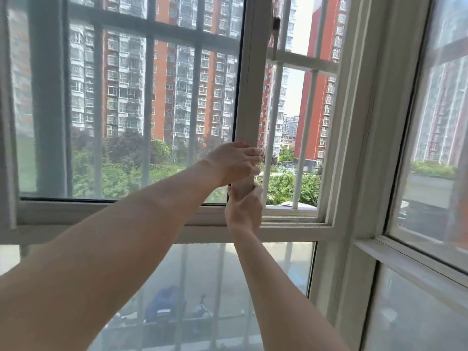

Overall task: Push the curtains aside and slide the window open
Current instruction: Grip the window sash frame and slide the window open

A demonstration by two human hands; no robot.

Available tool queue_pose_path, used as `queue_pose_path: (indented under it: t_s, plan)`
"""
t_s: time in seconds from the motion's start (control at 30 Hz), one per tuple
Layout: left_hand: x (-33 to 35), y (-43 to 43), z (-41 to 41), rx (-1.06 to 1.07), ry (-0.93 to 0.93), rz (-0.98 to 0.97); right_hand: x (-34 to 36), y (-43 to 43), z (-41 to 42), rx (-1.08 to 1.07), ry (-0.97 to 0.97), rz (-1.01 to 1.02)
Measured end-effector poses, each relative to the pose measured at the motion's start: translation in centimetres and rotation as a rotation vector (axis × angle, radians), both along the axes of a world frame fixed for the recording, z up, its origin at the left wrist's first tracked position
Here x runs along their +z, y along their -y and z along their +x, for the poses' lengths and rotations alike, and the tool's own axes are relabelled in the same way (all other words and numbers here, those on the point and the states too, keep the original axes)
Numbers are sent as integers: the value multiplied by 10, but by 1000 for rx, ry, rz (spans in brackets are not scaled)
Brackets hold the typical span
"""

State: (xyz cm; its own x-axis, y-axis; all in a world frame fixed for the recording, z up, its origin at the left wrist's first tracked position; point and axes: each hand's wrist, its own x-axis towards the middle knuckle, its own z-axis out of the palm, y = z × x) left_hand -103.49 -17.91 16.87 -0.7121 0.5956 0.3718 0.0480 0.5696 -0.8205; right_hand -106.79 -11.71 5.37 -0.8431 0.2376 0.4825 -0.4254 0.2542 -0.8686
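At centre, sash (249, 97) stands part-open, gap on its right. I have left hand (234, 162) and right hand (244, 209) both closed on its stile; curtains apparently out of view. Push leftward evenly, level with track.

Two bare arms, long and thin. No sleeves down to the wrists. Left hand (234, 162) and right hand (244, 209) bare too, with no gloves. No rings, watch or bands to see. Short, plain nails on the fingers.
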Motion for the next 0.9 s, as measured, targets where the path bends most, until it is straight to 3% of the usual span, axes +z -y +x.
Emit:
queue_pose_path:
  t_s: [0.9]
  plan:
    - [-5,113,78,86,-10,54,11,105,67,131,37,112]
